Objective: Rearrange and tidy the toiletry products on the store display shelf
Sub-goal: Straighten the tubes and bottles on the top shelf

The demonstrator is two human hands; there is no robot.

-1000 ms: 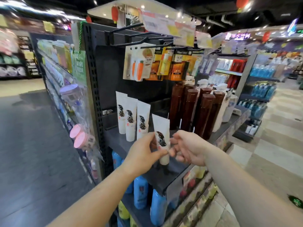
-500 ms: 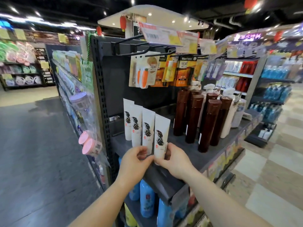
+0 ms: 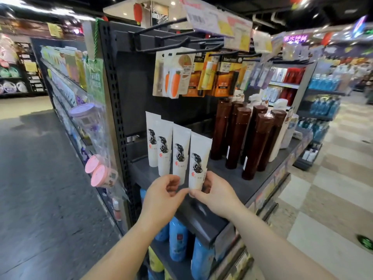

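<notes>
Several white tubes with a black swirl print stand in a diagonal row on the dark grey shelf (image 3: pixel 238 184). My right hand (image 3: pixel 214 190) grips the base of the front white tube (image 3: pixel 198 158), thumb under its cap end. My left hand (image 3: pixel 163 193) pinches the bottom of the neighbouring white tube (image 3: pixel 180 152), right beside the front one. Both tubes stand upright, caps down, and the hands hide their bottoms. Tall brown bottles (image 3: pixel 254 146) stand in a group to the right on the same shelf.
Carded packs (image 3: pixel 175 77) hang from black hooks above the tubes. White pump bottles (image 3: pixel 282 128) stand behind the brown ones. Blue bottles (image 3: pixel 177 239) fill the shelf below. Pink-lidded jars (image 3: pixel 99 174) hang in a clear bag on the left side panel. Aisle floor lies on both sides.
The front tube went from tilted in mid-air near the shelf edge to upright at the end of the row. Both hands moved in with it, and the left shifted onto the neighbouring tube.
</notes>
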